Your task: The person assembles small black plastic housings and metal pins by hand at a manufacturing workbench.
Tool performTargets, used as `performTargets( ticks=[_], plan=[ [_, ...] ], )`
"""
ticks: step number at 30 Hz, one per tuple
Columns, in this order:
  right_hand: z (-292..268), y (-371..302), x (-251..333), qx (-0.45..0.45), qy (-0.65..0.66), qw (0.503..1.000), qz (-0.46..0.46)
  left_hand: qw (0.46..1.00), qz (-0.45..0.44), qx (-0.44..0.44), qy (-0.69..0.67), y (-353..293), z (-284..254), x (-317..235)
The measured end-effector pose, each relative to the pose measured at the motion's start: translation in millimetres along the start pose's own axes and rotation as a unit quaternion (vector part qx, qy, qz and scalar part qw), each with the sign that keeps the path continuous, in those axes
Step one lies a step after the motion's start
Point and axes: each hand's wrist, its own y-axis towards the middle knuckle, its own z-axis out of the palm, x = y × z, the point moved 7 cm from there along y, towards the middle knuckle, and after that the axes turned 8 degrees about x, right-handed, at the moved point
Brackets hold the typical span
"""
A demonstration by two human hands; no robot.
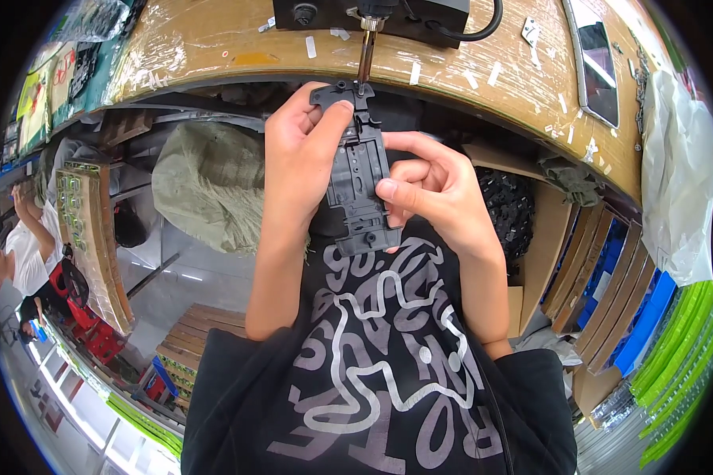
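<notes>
Shirt (408, 396), then black part (358, 170), long axis toward screwdriver (367, 49)

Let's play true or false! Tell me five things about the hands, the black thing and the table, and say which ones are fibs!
1. Both the left hand and the right hand touch the black plastic part. True.
2. The left hand is nearer the part's lower end. False: it grips near the upper end.
3. The metal tool shaft points down toward the part's top end. True.
4. The flat device with a dark screen lies on the floor. False: it lies on the table, toward the right.
5. The person's shirt is black with pale lettering. True.
</notes>
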Motion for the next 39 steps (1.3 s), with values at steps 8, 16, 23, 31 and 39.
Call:
performTargets(
  ticks=[8, 16, 23, 31, 39],
  plan=[
    [3, 5, 4, 0.009, -0.004, 1.000, -0.005, 1.000, 0.012, -0.003, -0.018, 3, -3, -2],
    [-64, -30, -25, -0.093, -0.139, 0.983, 0.080, 0.962, -0.007, 0.031, 0.271, -4, -35, -10],
    [-299, -183, -113, -0.482, -0.156, 0.855, 0.113, 0.891, 0.141, -0.210, 0.377, 27, -128, -115],
    [-356, -264, -170, -0.563, -0.156, 0.794, 0.170, 0.563, 0.266, -0.271, 0.734, 112, -194, -159],
    [-157, -177, 83, -0.375, -0.302, 0.876, 0.012, 0.651, 0.196, -0.231, 0.696, 127, -209, -160]
  ],
)
